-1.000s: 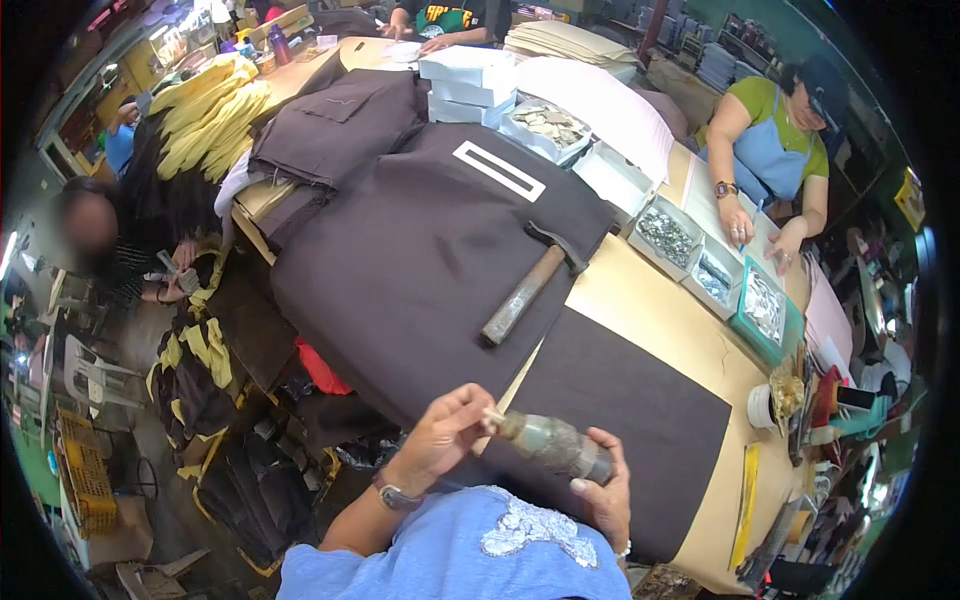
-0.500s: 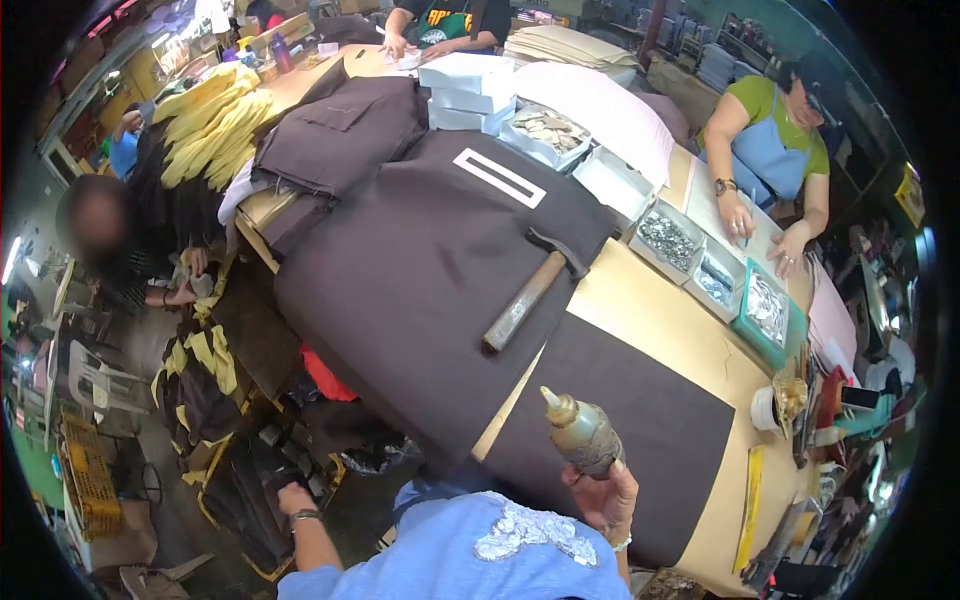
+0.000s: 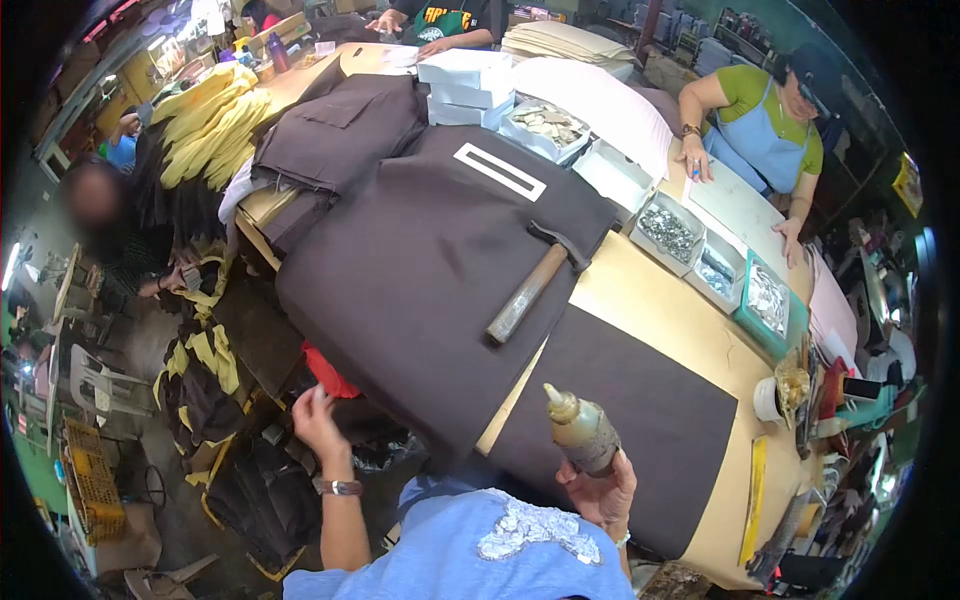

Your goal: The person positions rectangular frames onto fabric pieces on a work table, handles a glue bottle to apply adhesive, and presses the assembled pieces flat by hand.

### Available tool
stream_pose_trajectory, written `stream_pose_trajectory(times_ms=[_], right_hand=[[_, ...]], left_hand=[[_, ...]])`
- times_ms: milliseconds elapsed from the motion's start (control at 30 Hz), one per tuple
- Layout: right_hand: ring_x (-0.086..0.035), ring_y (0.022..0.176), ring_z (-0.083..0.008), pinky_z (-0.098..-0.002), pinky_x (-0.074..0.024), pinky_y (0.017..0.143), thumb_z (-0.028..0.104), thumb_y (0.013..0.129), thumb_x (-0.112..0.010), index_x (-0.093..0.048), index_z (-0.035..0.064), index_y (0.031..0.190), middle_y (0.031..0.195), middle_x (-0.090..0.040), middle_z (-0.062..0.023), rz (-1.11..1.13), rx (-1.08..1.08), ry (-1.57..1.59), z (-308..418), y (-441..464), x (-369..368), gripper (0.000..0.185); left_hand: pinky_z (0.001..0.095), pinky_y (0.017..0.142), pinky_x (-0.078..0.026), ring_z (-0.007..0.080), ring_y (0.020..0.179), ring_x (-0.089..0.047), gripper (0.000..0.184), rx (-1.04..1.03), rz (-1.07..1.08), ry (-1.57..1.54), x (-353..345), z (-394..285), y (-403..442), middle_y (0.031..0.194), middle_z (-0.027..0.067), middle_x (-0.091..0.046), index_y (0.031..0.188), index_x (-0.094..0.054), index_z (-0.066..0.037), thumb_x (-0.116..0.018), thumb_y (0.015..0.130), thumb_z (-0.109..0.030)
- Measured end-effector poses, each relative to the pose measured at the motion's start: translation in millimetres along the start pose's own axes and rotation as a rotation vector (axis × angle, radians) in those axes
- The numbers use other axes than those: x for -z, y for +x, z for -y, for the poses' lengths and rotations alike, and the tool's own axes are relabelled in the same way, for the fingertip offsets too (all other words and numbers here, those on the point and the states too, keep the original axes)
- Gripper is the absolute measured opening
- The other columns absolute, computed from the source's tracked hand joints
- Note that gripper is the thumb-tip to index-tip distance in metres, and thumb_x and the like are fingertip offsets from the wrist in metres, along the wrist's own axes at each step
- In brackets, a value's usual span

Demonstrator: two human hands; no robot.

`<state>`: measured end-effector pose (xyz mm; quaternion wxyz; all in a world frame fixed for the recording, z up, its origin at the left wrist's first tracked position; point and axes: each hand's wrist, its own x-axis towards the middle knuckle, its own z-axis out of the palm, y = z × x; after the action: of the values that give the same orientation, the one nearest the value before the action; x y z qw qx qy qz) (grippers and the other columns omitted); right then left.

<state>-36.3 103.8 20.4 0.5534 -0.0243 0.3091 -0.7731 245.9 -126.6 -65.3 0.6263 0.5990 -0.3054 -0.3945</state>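
Note:
My right hand (image 3: 602,490) is wrapped round the lower part of a grimy glue bottle (image 3: 583,432), whose pale nozzle points up and to the left. Under the bottle lies a dark rectangular sheet (image 3: 650,420). My left hand (image 3: 318,422) is raised off the table's left edge, fingers drawn together near a red cloth (image 3: 328,372); whether it holds anything is too small to tell. A hammer (image 3: 528,292) rests on the large dark fabric (image 3: 400,260), with a white rectangular frame (image 3: 500,172) beyond it.
Trays of metal pieces (image 3: 668,232) line the table's right side, beside a co-worker in a blue apron (image 3: 755,135). White boxes (image 3: 465,85) stand at the back. A yellow ruler (image 3: 752,500) lies at the right edge. Another person (image 3: 125,250) sits left, near yellow-and-dark cloth pieces.
My left hand has left the bottle's nozzle, dropped to the lower left, then risen towards the red cloth. The bottle has tipped more upright in my right hand. The co-worker's hands have moved apart.

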Motion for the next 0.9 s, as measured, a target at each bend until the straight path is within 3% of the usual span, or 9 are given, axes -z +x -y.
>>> stream_pose_trajectory(times_ms=[167,233,300,333,433,533,733,833,900], right_hand=[[-0.058,0.081,-0.0229,-0.0336,-0.0460,0.060,0.043,0.082,-0.055,-0.051,0.0023,0.119,0.109,-0.059,-0.0138,0.016,0.017,-0.157,2,-4,-8,0.055],[-0.057,0.077,-0.0213,-0.0312,-0.0433,0.055,0.050,0.084,-0.050,-0.052,0.0031,0.120,0.105,-0.061,-0.0126,-0.036,-0.002,-0.175,1,-9,-4,0.059],[-0.057,0.078,-0.0208,-0.0300,-0.0421,0.053,0.054,0.085,-0.046,-0.053,0.0032,0.119,0.104,-0.061,-0.0122,-0.102,-0.005,-0.127,1,-13,5,0.062],[-0.057,0.078,-0.0206,-0.0294,-0.0415,0.052,0.056,0.085,-0.043,-0.053,0.0033,0.119,0.104,-0.061,-0.0120,-0.133,-0.009,-0.102,2,-14,9,0.063],[-0.057,0.073,-0.0205,-0.0284,-0.0404,0.049,0.060,0.086,-0.041,-0.054,0.0035,0.118,0.102,-0.062,-0.0124,-0.301,0.026,-0.062,3,-19,7,0.066],[-0.058,0.067,-0.0205,-0.0279,-0.0411,0.046,0.060,0.086,-0.040,-0.053,0.0036,0.118,0.097,-0.063,-0.0123,-0.275,0.031,-0.195,5,-17,18,0.066],[-0.058,0.063,-0.0151,-0.0260,-0.0450,0.046,0.048,0.088,-0.044,-0.054,0.0047,0.100,0.084,-0.061,-0.0075,-0.307,0.226,-0.295,19,-15,3,0.046],[-0.060,0.063,-0.0173,-0.0272,-0.0461,0.045,0.049,0.088,-0.045,-0.055,0.0061,0.102,0.091,-0.064,-0.0105,-0.262,0.252,-0.345,28,-17,12,0.046],[-0.060,0.064,-0.0158,-0.0258,-0.0458,0.045,0.049,0.088,-0.045,-0.055,0.0059,0.101,0.090,-0.064,-0.0093,-0.245,0.285,-0.343,34,-20,13,0.046]], left_hand=[[0.0274,0.078,-0.048,0.0131,0.082,-0.059,0.014,-0.022,1.146,-0.276,-108,-106,-110,0.090,0.0070,-0.063,0.092,-0.066,0.003,-0.058,0.089,-0.008],[0.0285,0.077,-0.049,0.0162,0.082,-0.061,0.021,0.170,1.452,-0.338,-118,-114,-138,0.088,0.0106,-0.064,0.090,-0.067,0.003,-0.057,0.089,-0.016],[0.0293,0.077,-0.050,0.0177,0.082,-0.062,0.021,0.248,1.573,-0.312,-122,-109,-151,0.087,0.0115,-0.065,0.087,-0.068,0.002,-0.059,0.088,-0.017],[0.0267,0.079,-0.050,0.0165,0.089,-0.062,0.013,0.396,1.630,-0.415,-122,-106,-150,0.094,0.0116,-0.066,0.093,-0.068,0.002,-0.061,0.086,-0.007],[0.0265,0.079,-0.050,0.0176,0.089,-0.063,0.011,0.395,1.589,-0.475,-123,-110,-154,0.096,0.0118,-0.067,0.089,-0.069,-0.001,-0.062,0.086,-0.008],[0.0275,0.078,-0.051,0.0177,0.089,-0.064,0.011,0.166,1.721,-0.374,-123,-109,-147,0.098,0.0112,-0.067,0.092,-0.069,-0.002,-0.061,0.085,-0.007],[0.0286,0.068,-0.049,0.0178,0.078,-0.063,0.009,-0.375,1.625,0.089,-129,-127,-139,0.089,0.0098,-0.066,0.088,-0.063,0.001,-0.059,0.085,-0.007],[0.0301,0.062,-0.046,0.0171,0.070,-0.059,0.009,-0.547,1.611,0.122,-133,-127,-145,0.080,0.0080,-0.061,0.083,-0.057,0.002,-0.057,0.087,-0.007],[0.0306,0.061,-0.045,0.0170,0.067,-0.057,0.011,-0.526,1.695,0.143,-133,-126,-145,0.078,0.0079,-0.058,0.083,-0.056,0.002,-0.055,0.089,-0.008]])
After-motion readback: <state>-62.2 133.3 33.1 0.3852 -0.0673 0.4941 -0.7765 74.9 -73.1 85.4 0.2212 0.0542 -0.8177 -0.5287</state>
